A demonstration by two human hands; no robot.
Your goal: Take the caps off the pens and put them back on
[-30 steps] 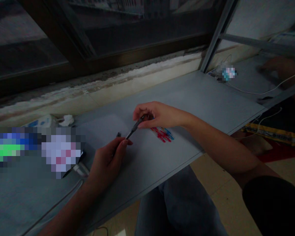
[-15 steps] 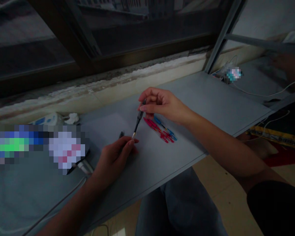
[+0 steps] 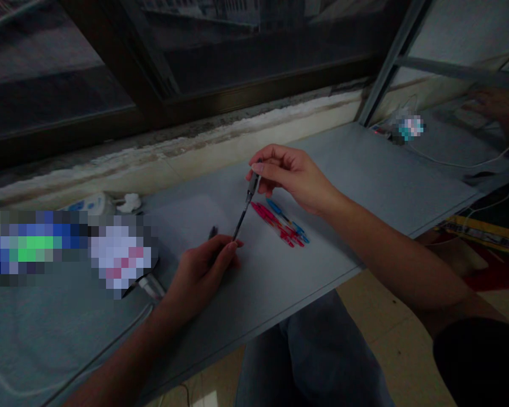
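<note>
Window frame (image 3: 254,73) and a stained sill (image 3: 195,144) are running across the upper part of the view, while a grey desktop (image 3: 365,181) is extending below them from the lower left toward the right edge. A white cable (image 3: 462,165) is trailing across the far right of the desktop, and two pixelated objects (image 3: 68,249) are occupying the left side, their identity unreadable.

Activity is concentrating at frame centre. The right hand (image 3: 290,178) is holding a slim dark pen (image 3: 249,202) near its upper end, the fingertips (image 3: 258,168) closing firmly around the barrel. The pen is slanting down and to the left, with its lower end reaching the left hand's fingers, though contact there cannot be confirmed. The left hand (image 3: 203,277) is resting low on the desktop with its fingers curled almost closed. A small dark pen end (image 3: 212,232) is protruding above those fingers; whether they are gripping it cannot be determined.

A bunch of red and blue pens (image 3: 279,223) is lying close together on the desktop just below the right hand, with neither hand touching it. The exact count is unclear. Status at this moment: the slim dark pen is being held apart from that bunch, and whether it is capped cannot be verified.
</note>
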